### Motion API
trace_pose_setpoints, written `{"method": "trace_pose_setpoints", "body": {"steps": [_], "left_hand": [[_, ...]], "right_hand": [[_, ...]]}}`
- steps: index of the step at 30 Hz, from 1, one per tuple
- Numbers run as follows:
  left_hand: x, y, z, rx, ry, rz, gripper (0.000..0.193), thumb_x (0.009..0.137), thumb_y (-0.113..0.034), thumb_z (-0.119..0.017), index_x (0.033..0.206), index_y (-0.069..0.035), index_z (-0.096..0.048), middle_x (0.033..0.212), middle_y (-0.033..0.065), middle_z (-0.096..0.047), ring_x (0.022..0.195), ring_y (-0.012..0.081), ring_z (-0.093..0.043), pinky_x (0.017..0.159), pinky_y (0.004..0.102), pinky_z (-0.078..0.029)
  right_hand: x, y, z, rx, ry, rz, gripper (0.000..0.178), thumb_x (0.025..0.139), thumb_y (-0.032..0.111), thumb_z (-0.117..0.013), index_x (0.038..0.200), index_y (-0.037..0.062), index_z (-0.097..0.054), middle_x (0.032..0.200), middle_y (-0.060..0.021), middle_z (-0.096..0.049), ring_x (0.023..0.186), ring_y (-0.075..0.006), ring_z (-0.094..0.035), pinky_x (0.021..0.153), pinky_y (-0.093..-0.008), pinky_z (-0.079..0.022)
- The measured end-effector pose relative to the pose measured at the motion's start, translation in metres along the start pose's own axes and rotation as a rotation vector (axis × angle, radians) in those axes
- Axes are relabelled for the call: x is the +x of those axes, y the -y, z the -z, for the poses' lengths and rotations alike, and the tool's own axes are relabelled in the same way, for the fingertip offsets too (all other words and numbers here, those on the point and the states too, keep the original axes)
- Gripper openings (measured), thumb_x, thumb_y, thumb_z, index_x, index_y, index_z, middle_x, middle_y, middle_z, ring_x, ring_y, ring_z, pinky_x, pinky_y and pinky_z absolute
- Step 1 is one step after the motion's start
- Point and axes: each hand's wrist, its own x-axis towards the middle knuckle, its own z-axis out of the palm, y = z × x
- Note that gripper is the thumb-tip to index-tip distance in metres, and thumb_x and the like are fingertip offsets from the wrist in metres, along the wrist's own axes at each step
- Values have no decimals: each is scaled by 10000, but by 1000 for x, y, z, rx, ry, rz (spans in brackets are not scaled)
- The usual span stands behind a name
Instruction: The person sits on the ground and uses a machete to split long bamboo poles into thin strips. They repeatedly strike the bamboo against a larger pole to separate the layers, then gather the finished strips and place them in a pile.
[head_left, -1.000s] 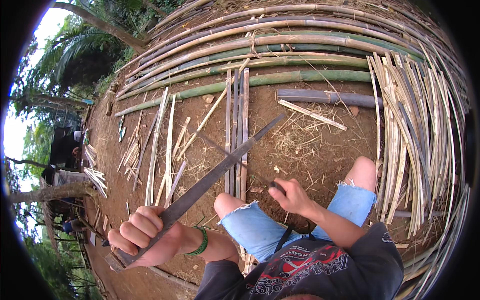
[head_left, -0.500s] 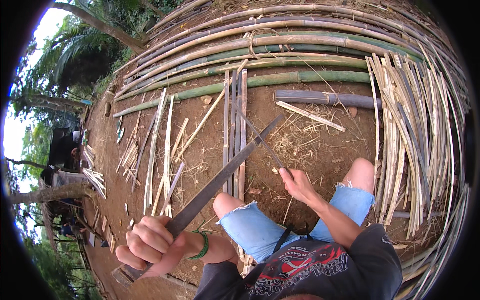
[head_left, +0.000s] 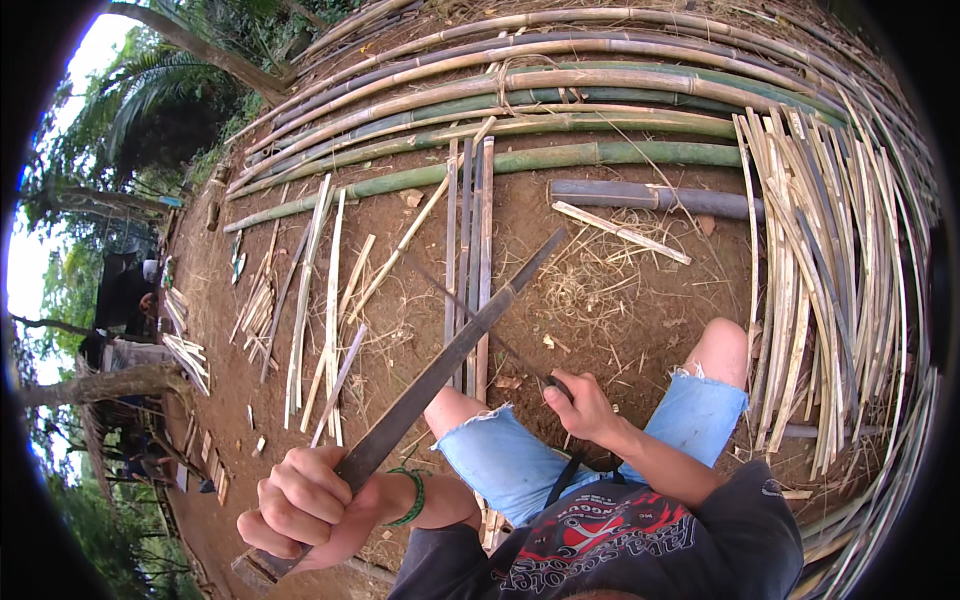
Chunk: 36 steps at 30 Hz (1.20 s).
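My left hand is closed around the lower end of a long, dark, flat bamboo strip, which slants up and away to the right. A thin knife with a black handle is gripped in my right hand, thumb along the handle. Its narrow dark blade points up and left and crosses the strip near the middle. Whether the edge touches the strip, I cannot tell. My knees in cut-off denim shorts are bent beneath my hands.
Pale shavings lie on the soil beyond my right hand. Long bamboo poles stretch across the far side, with a short dark bamboo piece nearer. Split strips are heaped at right; several more strips lie at left.
My right hand has drawn back toward me and slightly left, and the knife blade has swung leftward across the strip. The left hand and strip have barely shifted.
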Motion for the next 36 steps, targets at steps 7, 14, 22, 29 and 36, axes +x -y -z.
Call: {"method": "trace_pose_setpoints", "body": {"steps": [7,14,22,29,36], "left_hand": [[-3,-1,-2,8,28,-26,418,1032,-339,-438,662,-176,-331,455,-74,-318,380,23,-266,406,185,-224],[-2,-1,4,77,-108,-109,379,1016,-226,-367,645,-151,-339,441,-34,-369,339,39,-315,305,185,-216],[1,0,4,110,-167,-122,397,1027,-262,-373,646,-160,-326,438,-42,-327,348,36,-269,338,193,-186],[-3,-1,6,146,-204,-128,415,1037,-302,-373,649,-163,-318,445,-48,-310,360,36,-268,358,202,-163],[-6,-7,7,95,-64,-28,438,1020,-472,-444,721,-166,-350,530,-63,-295,457,65,-261,469,232,-238]], "right_hand": [[-5,6,0,21,-1,-83,429,999,352,-498,804,-23,-570,590,-200,-533,577,-373,-589,548,-437,-411],[18,-14,3,-51,-98,-237,461,1022,367,-455,824,-30,-579,582,-185,-534,545,-320,-563,557,-448,-417],[25,-31,-8,91,-120,-289,449,1012,382,-479,799,-5,-556,543,-123,-497,505,-254,-537,515,-409,-399],[-6,-10,-17,2,19,49,434,1001,374,-496,831,-21,-555,554,-189,-474,504,-290,-527,534,-434,-406],[-7,4,-6,-51,75,57,413,990,353,-516,813,-18,-560,565,-153,-509,511,-278,-522,534,-416,-413]]}}
